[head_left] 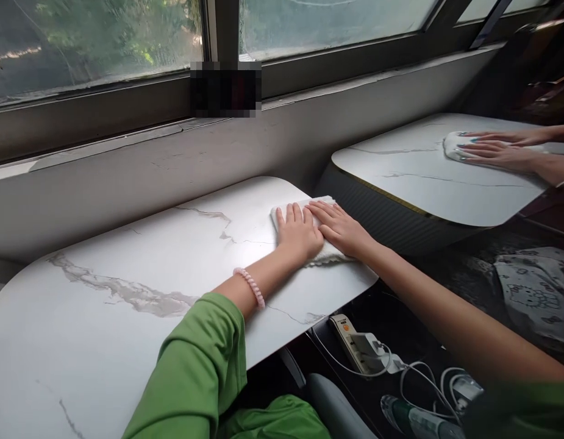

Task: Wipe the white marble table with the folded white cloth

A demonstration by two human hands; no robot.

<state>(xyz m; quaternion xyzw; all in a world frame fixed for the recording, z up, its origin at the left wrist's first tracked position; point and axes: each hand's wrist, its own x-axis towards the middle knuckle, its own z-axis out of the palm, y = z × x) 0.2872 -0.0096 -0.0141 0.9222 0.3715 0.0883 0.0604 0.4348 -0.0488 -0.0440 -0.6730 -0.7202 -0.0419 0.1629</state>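
A folded white cloth (330,251) lies on the far right end of the white marble-patterned tabletop (139,341). My left hand (299,235) rests flat on the cloth with its fingers spread; a pink beaded bracelet circles that wrist. Beside it, my right hand (339,227) also presses down flat, fingers stretched out over the cloth's upper part. The two hands touch near the thumbs. Neither hand is wrapped round the cloth, and part of the cloth is hidden beneath them.
Another person's hands (501,149) hold down a white cloth (453,146) on a second marble-patterned table (400,171). Below lie a power strip (350,344) with chargers and cables, a bottle (419,421) and a patterned bag (533,292). Windows (103,42) line the wall behind.
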